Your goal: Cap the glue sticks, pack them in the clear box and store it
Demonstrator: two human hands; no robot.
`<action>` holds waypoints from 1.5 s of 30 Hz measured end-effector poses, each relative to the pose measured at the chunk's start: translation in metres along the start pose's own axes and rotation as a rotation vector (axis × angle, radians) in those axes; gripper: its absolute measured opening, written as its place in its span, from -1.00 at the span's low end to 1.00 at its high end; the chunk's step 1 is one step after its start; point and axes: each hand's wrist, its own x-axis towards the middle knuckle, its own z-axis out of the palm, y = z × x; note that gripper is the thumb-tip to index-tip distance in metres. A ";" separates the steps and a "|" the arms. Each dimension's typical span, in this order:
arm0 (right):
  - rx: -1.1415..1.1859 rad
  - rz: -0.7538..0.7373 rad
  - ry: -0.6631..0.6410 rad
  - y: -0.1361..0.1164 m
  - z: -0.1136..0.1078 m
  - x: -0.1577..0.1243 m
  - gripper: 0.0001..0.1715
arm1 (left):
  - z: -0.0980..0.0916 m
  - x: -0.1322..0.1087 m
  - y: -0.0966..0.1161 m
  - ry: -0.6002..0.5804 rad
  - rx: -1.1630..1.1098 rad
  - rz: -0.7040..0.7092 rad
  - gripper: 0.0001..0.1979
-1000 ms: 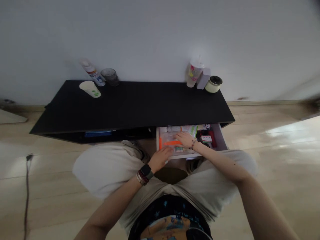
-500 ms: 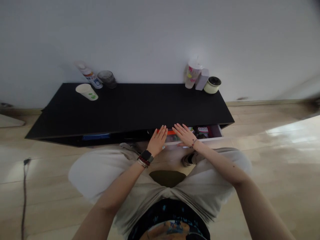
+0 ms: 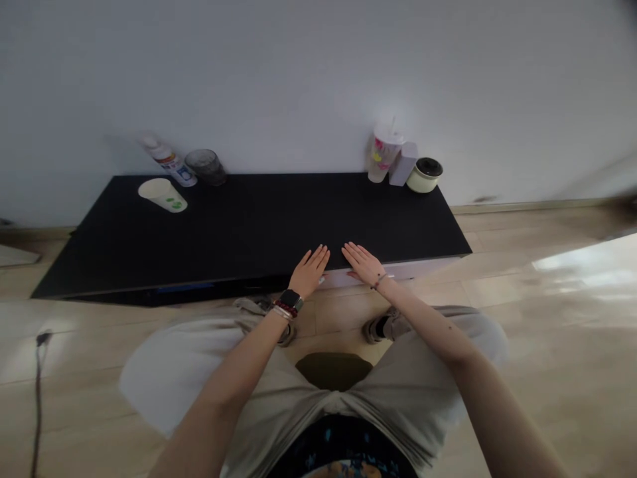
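A low cabinet with a black top (image 3: 259,226) stands against the wall in front of me. Its white drawer (image 3: 418,268) is flush with the front edge, and the contents are hidden. My left hand (image 3: 309,271), with a watch on the wrist, rests at the top edge of the drawer front, fingers stretched out. Beside it, my right hand (image 3: 364,264) lies flat in the same way, fingers extended over the cabinet's edge. Neither hand holds anything.
On the cabinet's left stand a paper cup (image 3: 163,194), a spray can (image 3: 170,161) and a dark glass (image 3: 206,166). At the right are a lidded plastic cup (image 3: 384,154), a pale box (image 3: 403,164) and a cream pot (image 3: 424,176). A cable (image 3: 38,398) lies on the floor.
The drawer, open before with several items showing inside, has slid in and shut under both hands. Both hands have moved forward with it against the cabinet.
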 end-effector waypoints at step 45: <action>1.738 0.144 0.486 0.022 -0.159 0.064 -0.20 | -0.155 0.024 -0.060 0.766 -2.174 -0.082 -0.55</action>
